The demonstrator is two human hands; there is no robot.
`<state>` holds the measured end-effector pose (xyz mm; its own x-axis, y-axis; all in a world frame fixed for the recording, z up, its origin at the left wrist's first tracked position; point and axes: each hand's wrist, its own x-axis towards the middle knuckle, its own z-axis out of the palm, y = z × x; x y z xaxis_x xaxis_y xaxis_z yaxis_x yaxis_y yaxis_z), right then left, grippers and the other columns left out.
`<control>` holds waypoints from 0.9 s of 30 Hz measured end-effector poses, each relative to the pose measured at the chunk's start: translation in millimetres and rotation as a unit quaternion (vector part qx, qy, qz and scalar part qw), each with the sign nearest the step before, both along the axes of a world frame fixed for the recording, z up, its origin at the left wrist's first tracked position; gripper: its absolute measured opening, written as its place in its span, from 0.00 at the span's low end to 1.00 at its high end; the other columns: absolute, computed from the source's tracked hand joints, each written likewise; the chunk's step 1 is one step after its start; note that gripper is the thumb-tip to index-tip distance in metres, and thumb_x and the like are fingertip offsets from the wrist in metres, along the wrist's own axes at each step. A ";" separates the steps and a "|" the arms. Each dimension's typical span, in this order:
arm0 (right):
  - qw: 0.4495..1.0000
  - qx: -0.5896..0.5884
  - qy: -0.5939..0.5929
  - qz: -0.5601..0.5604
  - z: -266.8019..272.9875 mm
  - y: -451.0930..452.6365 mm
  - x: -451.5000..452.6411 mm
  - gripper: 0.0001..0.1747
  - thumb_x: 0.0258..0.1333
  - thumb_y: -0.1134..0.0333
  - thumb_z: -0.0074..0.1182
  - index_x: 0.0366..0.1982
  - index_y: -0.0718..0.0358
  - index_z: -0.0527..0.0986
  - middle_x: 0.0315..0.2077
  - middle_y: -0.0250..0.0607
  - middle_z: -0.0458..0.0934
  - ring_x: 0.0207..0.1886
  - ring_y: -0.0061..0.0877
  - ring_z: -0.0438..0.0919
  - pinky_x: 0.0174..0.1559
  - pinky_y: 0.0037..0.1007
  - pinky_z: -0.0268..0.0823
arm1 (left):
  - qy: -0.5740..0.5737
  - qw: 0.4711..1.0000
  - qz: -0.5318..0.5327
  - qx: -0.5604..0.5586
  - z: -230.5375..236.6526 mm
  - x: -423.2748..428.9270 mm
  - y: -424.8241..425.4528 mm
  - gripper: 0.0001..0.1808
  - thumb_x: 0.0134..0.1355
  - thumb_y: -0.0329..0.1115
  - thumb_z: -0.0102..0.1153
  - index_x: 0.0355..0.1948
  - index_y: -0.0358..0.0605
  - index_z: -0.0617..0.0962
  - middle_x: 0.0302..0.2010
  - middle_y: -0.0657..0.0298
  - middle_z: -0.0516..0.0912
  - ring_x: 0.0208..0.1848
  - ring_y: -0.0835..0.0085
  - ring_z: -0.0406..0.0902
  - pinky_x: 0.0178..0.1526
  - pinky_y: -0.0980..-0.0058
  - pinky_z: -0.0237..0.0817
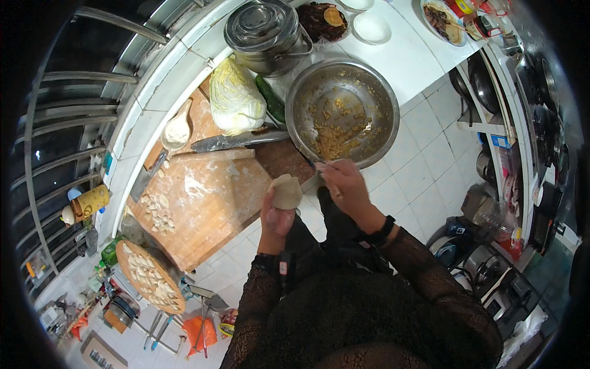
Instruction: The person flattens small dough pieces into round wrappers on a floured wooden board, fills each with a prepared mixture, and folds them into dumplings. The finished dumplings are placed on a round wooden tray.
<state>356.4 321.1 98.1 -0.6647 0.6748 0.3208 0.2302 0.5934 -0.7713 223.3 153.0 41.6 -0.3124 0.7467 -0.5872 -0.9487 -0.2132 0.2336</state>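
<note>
My left hand (277, 216) holds a round, flat dough wrapper (287, 192) on its fingers, between the wooden board and the mixing bowl. My right hand (343, 182) is closed around a thin dark utensil (306, 159) at the near rim of the steel mixing bowl (391, 133). Its full shape cannot be made out. Yellowish minced filling (335, 142) lies in the bowl's bottom and clings to its wall. Left of my hands, the floured wooden board (216, 207) bears a rolling pin (216, 156) and several small dough pieces (159, 214).
Beyond the board are a napa cabbage (237, 99), a cucumber (271, 99), a cleaver-like knife (239, 139) and a ladle of flour (176, 131). A lidded steel pot (265, 39) stands behind. A round tray of dumplings (151, 279) sits at lower left. Shelves (488, 124) line the right.
</note>
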 end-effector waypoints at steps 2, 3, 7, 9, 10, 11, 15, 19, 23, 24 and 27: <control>0.997 -0.047 -0.052 -0.031 -0.3 16.4 8.6 0.11 0.51 0.79 0.57 0.38 0.64 0.79 0.40 0.41 0.79 0.42 0.35 0.77 0.42 0.31 0.69 | -0.002 1.000 0.006 -0.016 -2.0 1.3 -1.9 0.23 0.65 0.40 0.51 0.58 0.38 0.70 0.59 0.53 0.73 0.64 0.56 0.67 0.66 0.57 0.59; 0.998 -0.035 -0.021 -0.042 -2.0 27.0 14.3 0.10 0.52 0.79 0.57 0.38 0.64 0.79 0.41 0.40 0.79 0.43 0.34 0.77 0.43 0.30 0.69 | -0.006 1.000 0.007 -0.005 -2.9 2.0 -2.3 0.23 0.65 0.40 0.51 0.58 0.38 0.70 0.59 0.53 0.73 0.64 0.56 0.67 0.66 0.57 0.59; 0.951 -0.243 0.140 -0.131 -36.7 85.5 7.9 0.07 0.53 0.76 0.59 0.36 0.66 0.79 0.33 0.38 0.80 0.37 0.25 0.78 0.42 0.26 0.71 | -0.011 1.000 0.005 -0.002 -4.1 3.7 -2.5 0.23 0.65 0.40 0.52 0.57 0.39 0.71 0.60 0.53 0.73 0.64 0.56 0.67 0.66 0.56 0.58; 0.951 -0.265 0.132 -0.085 -48.1 101.7 12.5 0.07 0.54 0.76 0.59 0.36 0.68 0.79 0.33 0.37 0.80 0.38 0.22 0.78 0.43 0.25 0.71 | -0.006 1.000 -0.004 -0.003 -3.3 4.1 -2.3 0.23 0.65 0.40 0.52 0.57 0.39 0.71 0.60 0.54 0.73 0.64 0.56 0.67 0.66 0.57 0.58; 0.948 -0.292 0.113 -0.053 -49.9 107.4 17.3 0.07 0.54 0.76 0.59 0.36 0.69 0.79 0.33 0.36 0.80 0.39 0.21 0.78 0.43 0.24 0.71 | -0.001 1.000 -0.008 -0.001 -2.8 4.6 -2.3 0.23 0.65 0.40 0.53 0.57 0.40 0.71 0.60 0.53 0.73 0.64 0.56 0.66 0.66 0.57 0.58; 0.946 -0.310 0.086 -0.047 -49.5 110.5 22.4 0.07 0.54 0.76 0.59 0.36 0.69 0.79 0.34 0.36 0.80 0.39 0.21 0.78 0.44 0.24 0.71 | -0.008 1.000 -0.006 0.013 -2.4 5.2 -2.5 0.23 0.65 0.40 0.53 0.57 0.40 0.71 0.60 0.53 0.73 0.64 0.56 0.66 0.66 0.57 0.58; 0.925 -0.367 0.035 -0.089 -36.5 121.9 35.2 0.06 0.53 0.75 0.60 0.35 0.66 0.80 0.36 0.36 0.81 0.39 0.21 0.78 0.45 0.23 0.69 | -0.017 1.000 -0.004 -0.013 -2.2 9.0 -1.9 0.22 0.65 0.40 0.53 0.57 0.41 0.71 0.60 0.53 0.72 0.65 0.56 0.66 0.66 0.57 0.58; 0.972 -0.205 0.094 -0.073 -36.3 132.9 30.8 0.06 0.53 0.75 0.60 0.35 0.65 0.81 0.37 0.39 0.81 0.39 0.22 0.78 0.45 0.23 0.70 | -0.010 1.000 -0.012 -0.004 -4.3 11.2 2.6 0.22 0.65 0.39 0.53 0.57 0.41 0.71 0.60 0.54 0.72 0.65 0.56 0.66 0.66 0.57 0.58; 0.943 -0.329 0.050 -0.034 -46.0 130.4 42.1 0.07 0.53 0.74 0.60 0.36 0.65 0.81 0.35 0.39 0.81 0.39 0.22 0.78 0.44 0.24 0.70 | -0.002 1.000 -0.018 0.002 -3.2 11.6 4.5 0.22 0.65 0.39 0.53 0.57 0.41 0.71 0.60 0.54 0.73 0.65 0.55 0.66 0.66 0.57 0.58; 0.946 -0.315 0.067 -0.039 -47.3 129.9 45.6 0.07 0.54 0.74 0.60 0.36 0.65 0.81 0.35 0.39 0.81 0.39 0.22 0.78 0.44 0.24 0.71 | -0.009 1.000 -0.015 0.004 -2.5 12.2 4.3 0.21 0.65 0.39 0.53 0.57 0.41 0.71 0.60 0.54 0.73 0.65 0.55 0.66 0.66 0.57 0.58; 0.956 -0.261 0.073 -0.114 -45.5 128.1 55.9 0.07 0.55 0.75 0.58 0.36 0.66 0.81 0.36 0.40 0.80 0.39 0.23 0.78 0.44 0.24 0.70 | -0.024 1.000 -0.005 0.011 -0.7 13.4 3.9 0.21 0.65 0.39 0.53 0.56 0.42 0.71 0.60 0.54 0.73 0.65 0.55 0.66 0.66 0.57 0.58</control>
<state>412.3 449.2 52.6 -0.4546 0.8904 -0.0204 0.1753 0.0669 -0.9822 236.7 157.0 40.9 -0.2766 0.7627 -0.5846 -0.9608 -0.2087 0.1824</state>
